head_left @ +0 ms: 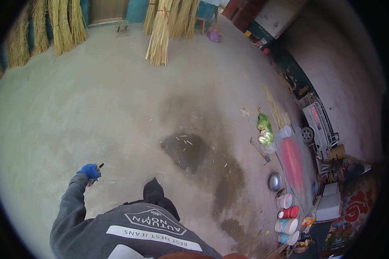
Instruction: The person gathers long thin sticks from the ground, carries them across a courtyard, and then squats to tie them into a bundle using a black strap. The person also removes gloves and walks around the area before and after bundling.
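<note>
My left hand (90,170) wears a blue glove and is held out at the lower left, above the concrete floor. Its fingers are closed around a small hand tool (100,165) with a black end sticking out on the right. A bit of red and pale material shows under the fist, but the tool's kind is too small to make out. My right hand does not appear. The dark shoe (153,190) on one of my feet shows in front of my dark grey top.
Tied bundles of dry stalks (160,39) lean along the far wall, with more stalk bundles (65,26) at far left. A dark wet patch (188,151) with scattered stalk bits marks the floor. On the right are leafy cabbages (265,129), a metal bowl (275,181) and several buckets (286,225).
</note>
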`<action>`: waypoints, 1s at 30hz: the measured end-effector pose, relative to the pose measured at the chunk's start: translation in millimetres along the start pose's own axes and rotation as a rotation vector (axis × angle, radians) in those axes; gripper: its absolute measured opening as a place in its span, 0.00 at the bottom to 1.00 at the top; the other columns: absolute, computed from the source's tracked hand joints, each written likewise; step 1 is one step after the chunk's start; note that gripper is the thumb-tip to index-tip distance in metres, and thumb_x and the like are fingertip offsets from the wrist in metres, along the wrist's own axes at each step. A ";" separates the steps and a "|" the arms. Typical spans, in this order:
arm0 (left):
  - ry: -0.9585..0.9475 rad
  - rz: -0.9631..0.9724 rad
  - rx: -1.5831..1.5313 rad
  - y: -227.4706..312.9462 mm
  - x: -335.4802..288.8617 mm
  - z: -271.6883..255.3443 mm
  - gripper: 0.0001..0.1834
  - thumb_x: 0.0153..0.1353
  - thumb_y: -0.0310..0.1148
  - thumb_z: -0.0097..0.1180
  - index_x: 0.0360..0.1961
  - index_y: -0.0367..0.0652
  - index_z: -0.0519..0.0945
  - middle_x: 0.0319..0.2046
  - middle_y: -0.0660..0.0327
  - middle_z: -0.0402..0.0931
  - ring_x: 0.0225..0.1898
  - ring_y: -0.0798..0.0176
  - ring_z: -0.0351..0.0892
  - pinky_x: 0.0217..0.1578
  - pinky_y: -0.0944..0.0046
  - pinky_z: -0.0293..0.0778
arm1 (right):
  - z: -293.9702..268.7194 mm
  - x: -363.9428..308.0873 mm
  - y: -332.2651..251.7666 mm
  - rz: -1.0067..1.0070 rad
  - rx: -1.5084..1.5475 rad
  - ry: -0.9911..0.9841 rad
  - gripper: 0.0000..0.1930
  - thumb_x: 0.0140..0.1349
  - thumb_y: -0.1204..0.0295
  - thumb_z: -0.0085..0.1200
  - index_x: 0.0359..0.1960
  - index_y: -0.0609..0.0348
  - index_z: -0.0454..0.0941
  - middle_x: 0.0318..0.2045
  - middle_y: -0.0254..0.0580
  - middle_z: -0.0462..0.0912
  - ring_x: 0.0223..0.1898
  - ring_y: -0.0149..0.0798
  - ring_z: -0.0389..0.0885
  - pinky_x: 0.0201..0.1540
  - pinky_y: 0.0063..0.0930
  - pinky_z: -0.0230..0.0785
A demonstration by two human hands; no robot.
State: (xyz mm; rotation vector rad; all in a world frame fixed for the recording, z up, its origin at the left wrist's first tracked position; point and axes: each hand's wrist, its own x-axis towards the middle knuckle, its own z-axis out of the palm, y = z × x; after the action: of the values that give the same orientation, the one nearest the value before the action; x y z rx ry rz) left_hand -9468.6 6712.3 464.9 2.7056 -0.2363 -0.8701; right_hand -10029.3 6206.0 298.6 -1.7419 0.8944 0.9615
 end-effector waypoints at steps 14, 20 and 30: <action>-0.525 -0.075 -0.154 112.3 172.0 -17.0 0.23 0.50 0.50 0.58 0.41 0.46 0.87 0.41 0.49 0.84 0.46 0.46 0.83 0.47 0.53 0.76 | -467.5 198.6 -376.2 -0.249 0.336 0.644 0.20 0.64 0.56 0.53 0.43 0.61 0.84 0.32 0.38 0.85 0.35 0.32 0.82 0.42 0.27 0.73; -0.461 -0.068 0.079 204.0 406.4 -174.4 0.21 0.49 0.47 0.59 0.42 0.49 0.86 0.41 0.51 0.84 0.45 0.49 0.84 0.47 0.53 0.77 | -468.2 240.1 -480.5 0.020 0.597 0.407 0.18 0.64 0.60 0.58 0.43 0.66 0.83 0.34 0.42 0.85 0.34 0.34 0.82 0.40 0.31 0.75; 0.000 0.263 0.085 458.1 781.2 -397.9 0.18 0.49 0.48 0.59 0.36 0.48 0.84 0.31 0.53 0.84 0.35 0.47 0.84 0.38 0.51 0.78 | -580.1 360.5 -613.4 0.017 0.228 0.059 0.16 0.63 0.63 0.58 0.42 0.65 0.83 0.33 0.41 0.85 0.32 0.35 0.83 0.36 0.31 0.75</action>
State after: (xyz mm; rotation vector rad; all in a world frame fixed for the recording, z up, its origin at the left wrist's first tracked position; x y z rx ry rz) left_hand -8635.9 6179.2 496.2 2.6690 -0.6268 -0.7982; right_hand -9210.5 5795.5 360.1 -1.5764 1.0174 0.7896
